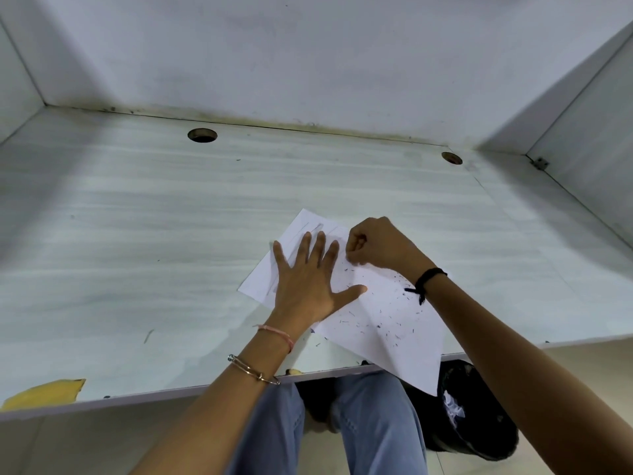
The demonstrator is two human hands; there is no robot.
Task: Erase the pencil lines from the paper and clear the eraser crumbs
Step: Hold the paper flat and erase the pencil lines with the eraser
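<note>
A white sheet of paper [387, 323] lies at an angle on the desk, its near corner hanging past the front edge. Faint pencil lines [310, 228] remain on its far left part. Dark eraser crumbs [390, 317] are scattered over its right half. My left hand [308, 279] lies flat on the paper with fingers spread, pressing it down. My right hand [376, 243] is curled in a fist just right of the left fingertips, fingertips pinched down against the paper. The eraser itself is hidden inside that fist.
The pale wood-grain desk [154, 234] has two cable holes, one [202, 135] at the back left and one [452, 158] at the back right. White partition walls enclose three sides. A black bin [479, 409] stands under the desk by my knees [359, 423].
</note>
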